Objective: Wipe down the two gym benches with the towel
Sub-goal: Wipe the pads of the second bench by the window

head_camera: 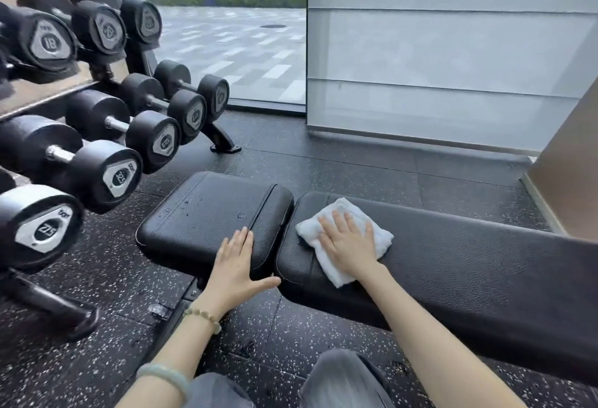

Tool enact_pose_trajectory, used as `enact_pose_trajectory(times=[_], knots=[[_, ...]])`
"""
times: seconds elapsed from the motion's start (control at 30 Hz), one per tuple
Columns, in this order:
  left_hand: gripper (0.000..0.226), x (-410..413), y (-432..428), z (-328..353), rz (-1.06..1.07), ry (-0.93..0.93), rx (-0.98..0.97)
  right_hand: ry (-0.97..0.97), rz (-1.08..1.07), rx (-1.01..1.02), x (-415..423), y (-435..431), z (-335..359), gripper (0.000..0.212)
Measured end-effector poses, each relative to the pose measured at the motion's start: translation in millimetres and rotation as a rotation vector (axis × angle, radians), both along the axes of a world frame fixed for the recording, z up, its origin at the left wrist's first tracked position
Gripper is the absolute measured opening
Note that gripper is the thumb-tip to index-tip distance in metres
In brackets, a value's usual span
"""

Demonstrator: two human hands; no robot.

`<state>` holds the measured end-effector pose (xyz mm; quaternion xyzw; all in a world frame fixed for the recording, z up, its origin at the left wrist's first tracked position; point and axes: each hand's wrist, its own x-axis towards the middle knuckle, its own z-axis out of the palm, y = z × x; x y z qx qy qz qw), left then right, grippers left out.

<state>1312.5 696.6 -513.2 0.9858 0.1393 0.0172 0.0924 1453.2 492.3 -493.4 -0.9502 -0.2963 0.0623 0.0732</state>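
Observation:
A black padded gym bench lies across the middle of the view, made of a short seat pad (207,213) on the left and a long back pad (469,265) on the right. A folded white towel (314,229) lies on the left end of the long pad. My right hand (349,242) presses flat on the towel with straight fingers. My left hand (236,265) rests flat on the near right edge of the seat pad, thumb reaching toward the gap between the pads. Only this one bench is in view.
A dumbbell rack (223,142) with several black dumbbells (106,171) stands close on the left. Speckled black rubber floor (323,155) lies beyond the bench, with a glass wall (437,51) behind. A beige wall corner (563,181) is at the right. My knees show at the bottom.

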Motion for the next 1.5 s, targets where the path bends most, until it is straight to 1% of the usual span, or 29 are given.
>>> enact_pose_trajectory(times=[0.1, 0.2, 0.33, 0.4, 0.53, 0.63, 0.7, 0.77, 0.83, 0.9, 0.93, 0.97, 1.03, 1.1, 1.2, 1.3, 1.4, 1.5], knots=[[0.144, 0, 0, 0, 0.011, -0.003, -0.013, 0.038, -0.076, 0.016, 28, 27, 5, 0.048], [0.146, -1, -1, 1, 0.016, 0.011, -0.002, 0.054, -0.107, -0.003, 14, 37, 4, 0.050], [0.147, -2, -1, -3, 0.018, 0.033, 0.023, 0.035, 0.009, -0.026, -40, 28, 1, 0.063], [0.147, -1, -1, -3, 0.012, 0.041, 0.024, 0.035, 0.043, -0.052, -44, 25, 0, 0.071], [0.145, 0, -2, -1, 0.032, 0.021, -0.002, 0.047, 0.030, -0.042, -3, 43, 5, 0.055], [0.140, 1, -2, -1, 0.058, -0.001, -0.009, 0.063, -0.036, -0.046, 21, 61, 5, 0.054], [0.138, 0, -2, -1, 0.062, -0.008, -0.011, 0.039, -0.034, -0.062, 14, 62, 3, 0.055], [0.137, -1, -2, -4, 0.068, -0.019, -0.013, 0.025, 0.015, -0.064, -8, 51, 1, 0.056], [0.137, 0, -1, -7, 0.073, -0.033, -0.012, 0.006, 0.068, -0.057, -33, 35, 0, 0.065], [0.137, 1, -1, -8, 0.074, -0.031, -0.014, -0.007, 0.107, -0.068, -49, 25, 0, 0.084], [0.137, 2, -1, -8, 0.078, -0.034, -0.020, -0.007, 0.109, -0.076, -49, 24, -2, 0.087], [0.137, 2, -2, -8, 0.083, -0.038, -0.025, 0.000, 0.101, -0.074, -44, 26, -1, 0.084], [0.137, 2, -3, -6, 0.086, -0.038, -0.019, 0.024, 0.083, -0.071, -20, 37, 2, 0.063], [0.135, 0, -3, -5, 0.089, -0.036, -0.015, 0.042, 0.066, -0.047, 13, 52, 4, 0.052], [0.134, 1, -2, -6, 0.104, -0.048, -0.026, 0.059, 0.007, -0.016, 56, 65, 8, 0.048], [0.135, 3, -2, -5, 0.108, -0.041, -0.022, 0.046, -0.023, -0.008, 70, 63, 7, 0.047], [0.136, 3, -1, -4, 0.109, -0.027, -0.028, 0.023, -0.080, 0.028, 71, 47, 3, 0.048], [0.137, 2, -2, -4, 0.104, -0.022, -0.038, 0.010, -0.177, 0.040, 78, 11, -1, 0.047]])
